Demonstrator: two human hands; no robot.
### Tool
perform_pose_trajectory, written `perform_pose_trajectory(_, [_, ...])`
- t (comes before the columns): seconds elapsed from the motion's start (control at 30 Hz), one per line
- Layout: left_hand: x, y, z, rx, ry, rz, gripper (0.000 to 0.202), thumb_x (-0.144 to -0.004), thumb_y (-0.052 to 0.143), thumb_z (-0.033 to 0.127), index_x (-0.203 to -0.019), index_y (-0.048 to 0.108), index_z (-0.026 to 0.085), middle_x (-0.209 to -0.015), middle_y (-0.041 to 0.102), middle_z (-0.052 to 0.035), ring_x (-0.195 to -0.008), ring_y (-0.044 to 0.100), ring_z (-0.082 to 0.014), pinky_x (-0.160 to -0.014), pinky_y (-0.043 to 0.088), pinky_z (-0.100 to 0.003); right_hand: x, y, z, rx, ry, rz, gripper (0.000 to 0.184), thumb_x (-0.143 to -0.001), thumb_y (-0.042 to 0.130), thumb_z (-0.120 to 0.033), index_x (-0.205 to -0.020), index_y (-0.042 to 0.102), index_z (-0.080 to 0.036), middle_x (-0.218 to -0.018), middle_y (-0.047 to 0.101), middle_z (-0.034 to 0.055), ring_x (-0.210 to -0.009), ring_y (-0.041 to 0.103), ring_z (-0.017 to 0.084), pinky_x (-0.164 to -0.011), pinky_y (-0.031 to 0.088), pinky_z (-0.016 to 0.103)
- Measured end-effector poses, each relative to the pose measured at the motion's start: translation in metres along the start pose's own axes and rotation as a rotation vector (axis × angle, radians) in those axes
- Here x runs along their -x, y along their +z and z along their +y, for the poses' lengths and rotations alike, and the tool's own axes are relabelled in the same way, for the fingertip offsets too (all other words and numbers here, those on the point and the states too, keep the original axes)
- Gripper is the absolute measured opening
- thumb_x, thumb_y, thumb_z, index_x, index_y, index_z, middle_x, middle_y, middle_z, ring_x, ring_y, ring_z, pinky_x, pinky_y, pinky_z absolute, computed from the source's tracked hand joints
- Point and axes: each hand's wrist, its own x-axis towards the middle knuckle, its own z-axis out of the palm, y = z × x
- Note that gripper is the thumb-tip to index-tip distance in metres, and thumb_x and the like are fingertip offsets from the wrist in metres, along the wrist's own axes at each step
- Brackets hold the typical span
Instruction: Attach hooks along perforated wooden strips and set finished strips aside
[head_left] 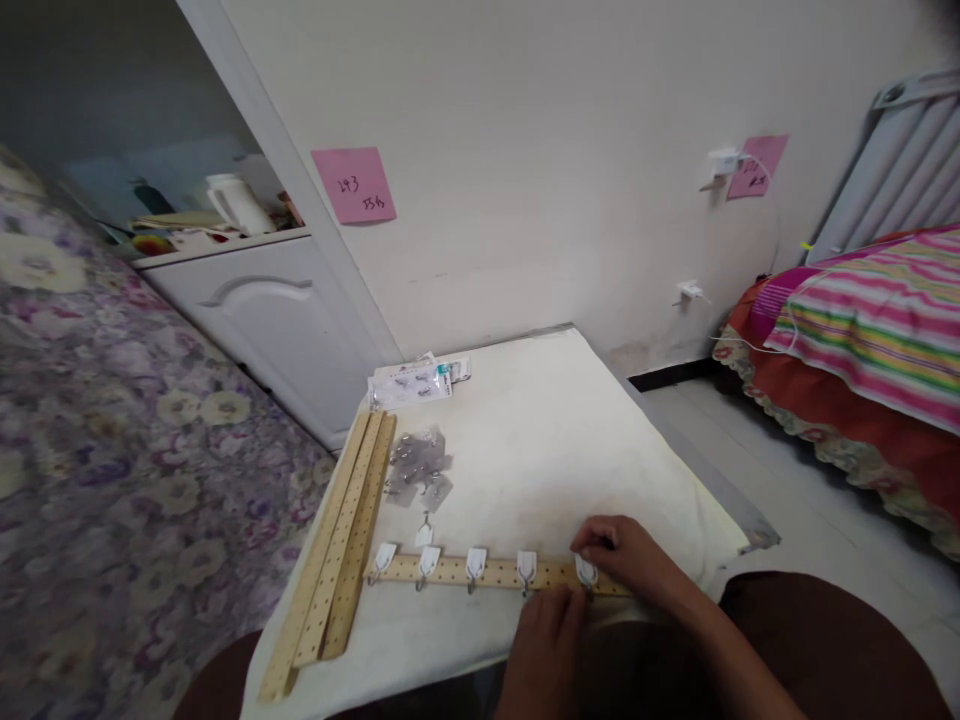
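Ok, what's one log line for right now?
right hand: at rightmost hook | left hand: at wooden strip | other hooks: four on strip | spare strips: stacked at left

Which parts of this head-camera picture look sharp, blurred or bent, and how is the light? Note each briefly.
Head view: light soft and even, no glare on the white table; head view: wooden strip, right hand and left hand fairly sharp; head view: floral bedspread at the left edge smeared; head view: cupboard frame leans, a wide-lens bend.
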Motion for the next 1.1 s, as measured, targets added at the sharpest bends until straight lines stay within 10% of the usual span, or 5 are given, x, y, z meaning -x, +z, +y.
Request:
perform_pose_trajectory(0.43, [-0.013, -0.003, 0.008, -0.002, -0.137, -0.22, 0.06, -0.08, 0.048, 0.004, -0.138, 0.036, 0.012, -0.118, 0.058, -0.016, -0.104, 0.052, -0.026, -0.091, 0.045, -0.044, -0.001, 0.001, 0.002, 0.001, 0.019, -0.005, 0.015, -0.072, 0.056, -0.021, -0.076, 0.07, -0.019, -0.074, 0.071, 0.0018, -0.071, 0.063, 0.017, -0.066, 0.044, 0.026])
perform_pose_trajectory(1.1, [-0.019, -0.012, 0.013, -0.063, -0.147, -0.25, 0.056, -0.082, 0.052, 0.004, -0.136, 0.039, 0.01, -0.117, 0.06, -0.0152, -0.103, 0.053, -0.0262, -0.091, 0.046, -0.045, 0.001, -0.004, -0.005, 0.028, 0.016, -0.016, 0.016, -0.075, 0.054, -0.024, -0.076, 0.07, -0.019, -0.075, 0.07, 0.0025, -0.073, 0.062, 0.018, -0.067, 0.044, 0.027])
